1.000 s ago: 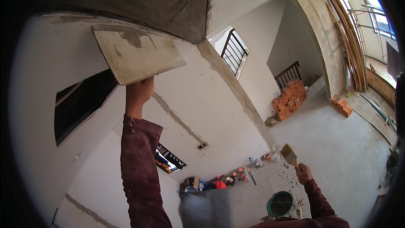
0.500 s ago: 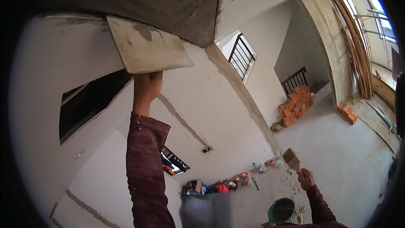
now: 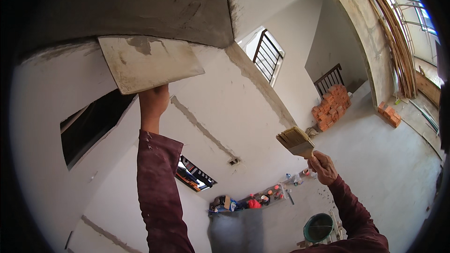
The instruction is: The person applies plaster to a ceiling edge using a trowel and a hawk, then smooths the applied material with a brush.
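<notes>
My left hand (image 3: 154, 105), raised, grips a pale, flat plastering board (image 3: 149, 61) stained with grey mortar; its handle is hidden. The board's far edge lies along the seam between the dark grey plastered surface (image 3: 140, 4) and the white wall (image 3: 56, 84); I cannot tell whether it touches. My right hand (image 3: 322, 167) is closed on the handle of a wide paintbrush (image 3: 294, 143) with dirty bristles, held up at the lower right. A green bucket (image 3: 318, 227) with dark contents sits far below, beside my right arm.
A brick pile (image 3: 332, 106) and smaller stack (image 3: 389, 114) stand on the grey floor (image 3: 384, 168) at right. Wooden boards (image 3: 397, 47) lean near a bright window. A dark wall opening (image 3: 91, 126) is at left. Bags and containers (image 3: 255, 201) lie along the far wall below. Railings (image 3: 328, 79) show beyond.
My right hand has risen up and leftward with the brush. The board in my left hand shifted right, then back left and slightly down in view.
</notes>
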